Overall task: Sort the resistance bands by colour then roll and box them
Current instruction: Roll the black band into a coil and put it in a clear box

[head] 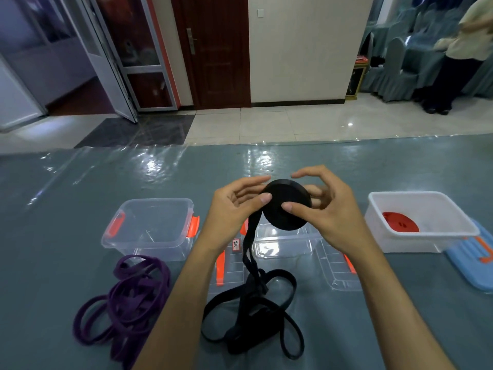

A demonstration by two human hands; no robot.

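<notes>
A black resistance band roll [289, 213] is held above the table between both hands. My left hand [234, 209] pinches its left edge with thumb and fingers. My right hand [328, 209] grips its right side, thumb on the front face. The band's loose tail hangs down to a black pile [256, 313] on the table. A heap of purple bands [128, 297] lies at the lower left. A rolled red band [400, 222] sits in the white box [426, 241] at right.
A clear box with orange latches [149, 225] stands at left. Another clear box [282, 241] sits under my hands, with clear lids [338, 273] beside it. A blue lid [472, 265] lies at far right. A person stands in the back right.
</notes>
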